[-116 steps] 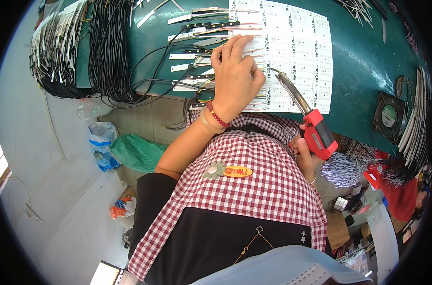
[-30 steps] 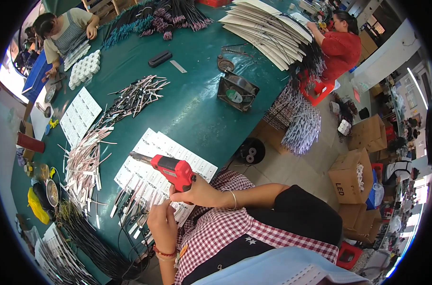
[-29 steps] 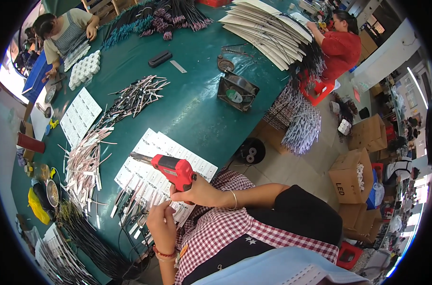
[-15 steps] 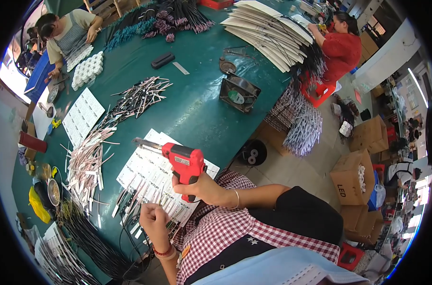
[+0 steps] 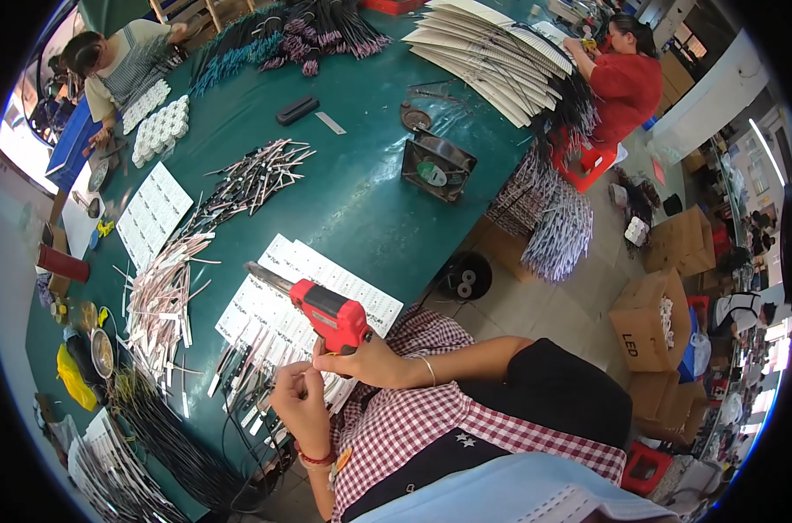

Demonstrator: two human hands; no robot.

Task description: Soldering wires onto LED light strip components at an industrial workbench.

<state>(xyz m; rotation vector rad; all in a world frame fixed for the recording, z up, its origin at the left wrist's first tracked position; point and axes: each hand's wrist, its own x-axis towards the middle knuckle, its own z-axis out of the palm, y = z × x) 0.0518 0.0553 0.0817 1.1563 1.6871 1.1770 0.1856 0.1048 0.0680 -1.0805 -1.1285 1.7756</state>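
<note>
My right hand (image 5: pixel 380 362) is wrapped round the grip of a red and black soldering gun (image 5: pixel 330 312). Its metal nose points up and left over white sheets printed with a dark grid (image 5: pixel 356 283). Close below the right hand, my left hand (image 5: pixel 302 405) is curled with its fingertips pressed together. Whatever those fingers hold, if anything, is too small or hidden to make out. Short thin wires with white and black ends (image 5: pixel 246 359) lie across the near left part of the sheets, beside my left hand.
Loose pink-white wires (image 5: pixel 156 296) and dark wires (image 5: pixel 261 174) are heaped left on the green table (image 5: pixel 352 192). A small square fan (image 5: pixel 438 167) stands by the right edge. Black cables (image 5: pixel 178 444) lie near left. Two people work at the far corners; cartons (image 5: pixel 649 322) stand on the floor at right.
The soldering gun has tilted lower, its body swinging slightly left and down. My left hand has moved up and right, close against the right hand.
</note>
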